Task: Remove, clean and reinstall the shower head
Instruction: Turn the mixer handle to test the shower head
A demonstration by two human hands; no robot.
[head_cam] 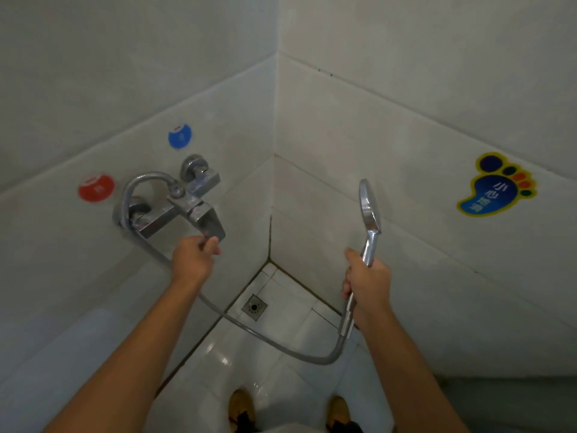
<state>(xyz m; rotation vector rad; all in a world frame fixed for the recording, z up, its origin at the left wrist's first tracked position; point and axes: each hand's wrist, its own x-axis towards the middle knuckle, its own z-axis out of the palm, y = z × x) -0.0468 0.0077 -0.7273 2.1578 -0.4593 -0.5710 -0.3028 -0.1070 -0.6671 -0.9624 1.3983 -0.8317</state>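
Chrome handheld shower head, held upright near the right-hand tiled wall, its round face seen edge-on and turned toward the corner. The right hand holds it by the handle, fingers wrapped closed around the grip just below the head. A flexible metal hose leaves the bottom of the handle, sags in a loop above the floor, rises behind the left forearm and arches over to the top of the wall-mounted chrome mixer valve on the left-hand wall. The left hand reaches the squared lever at the front of the mixer, thumb and fingers pinched on its lower edge. A red round sticker and a blue round sticker sit on the tiles above the two inlets. A foot-shaped blue and yellow sticker is fixed to the right-hand wall. A square floor drain lies in the corner; two shoe tips show at the bottom edge.
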